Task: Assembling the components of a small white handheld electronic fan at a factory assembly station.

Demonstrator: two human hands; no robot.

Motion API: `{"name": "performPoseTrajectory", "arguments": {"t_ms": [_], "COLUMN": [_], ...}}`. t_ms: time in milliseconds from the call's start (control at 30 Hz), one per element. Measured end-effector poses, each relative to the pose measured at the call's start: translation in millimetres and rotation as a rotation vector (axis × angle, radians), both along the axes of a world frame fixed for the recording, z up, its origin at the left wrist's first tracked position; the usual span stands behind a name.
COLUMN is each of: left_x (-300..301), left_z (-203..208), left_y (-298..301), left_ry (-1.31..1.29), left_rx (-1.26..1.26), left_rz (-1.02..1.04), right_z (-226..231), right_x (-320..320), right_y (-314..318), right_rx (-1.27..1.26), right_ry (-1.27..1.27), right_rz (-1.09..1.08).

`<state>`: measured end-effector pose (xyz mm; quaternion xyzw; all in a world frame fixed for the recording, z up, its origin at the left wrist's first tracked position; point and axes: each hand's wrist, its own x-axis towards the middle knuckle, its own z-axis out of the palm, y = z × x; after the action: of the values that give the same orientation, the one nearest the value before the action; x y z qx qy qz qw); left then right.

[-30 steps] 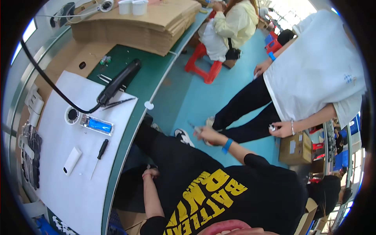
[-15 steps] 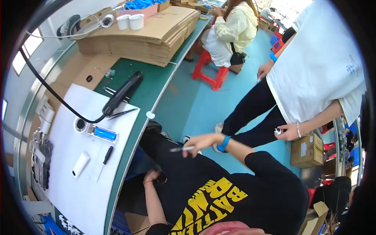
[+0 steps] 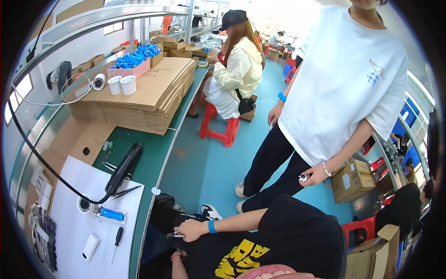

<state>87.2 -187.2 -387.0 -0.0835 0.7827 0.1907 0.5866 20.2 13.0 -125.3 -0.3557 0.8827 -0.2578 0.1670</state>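
Observation:
My right hand (image 3: 191,230), with a blue band at its wrist, is closed around a slim silver-and-white piece (image 3: 174,235) over my lap. Its exact kind is too small to tell. Lower down, my left hand (image 3: 179,255) rests by my dark trousers, its fingers mostly hidden. To the left, a white sheet (image 3: 69,209) lies on the green bench. On it are a black-handled screwdriver (image 3: 118,238), a white oblong casing (image 3: 90,246), and a clear-sided device with a blue cylinder inside (image 3: 111,214). A black corded hand tool (image 3: 125,169) lies across the sheet's far edge.
Stacked flat cardboard (image 3: 139,104) bears two white tubs and a pink box (image 3: 132,69) of blue cylinders. A standing co-worker in a white shirt (image 3: 339,79) holds a small white piece. Beyond, another person sits on a red stool (image 3: 219,125). A carton (image 3: 353,181) stands at the right.
The view has tilted upward, so the bench and people sit lower in it. My right hand has moved in toward my lap, still holding the slim piece.

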Motion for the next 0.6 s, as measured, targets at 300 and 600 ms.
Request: {"name": "performPoseTrajectory", "arguments": {"t_ms": [300,600], "left_x": [5,8], "left_z": [22,6], "left_y": [2,1], "left_ry": [-0.028,-0.021], "left_rx": [0.022,0.049], "left_rz": [-0.072,0.100], "right_z": [12,-2], "right_x": [-16,-49], "right_y": [-8,-19], "right_rx": [0.085,0.123], "right_ry": [-0.119,-0.423], "right_rz": [0.172,0.229]}}
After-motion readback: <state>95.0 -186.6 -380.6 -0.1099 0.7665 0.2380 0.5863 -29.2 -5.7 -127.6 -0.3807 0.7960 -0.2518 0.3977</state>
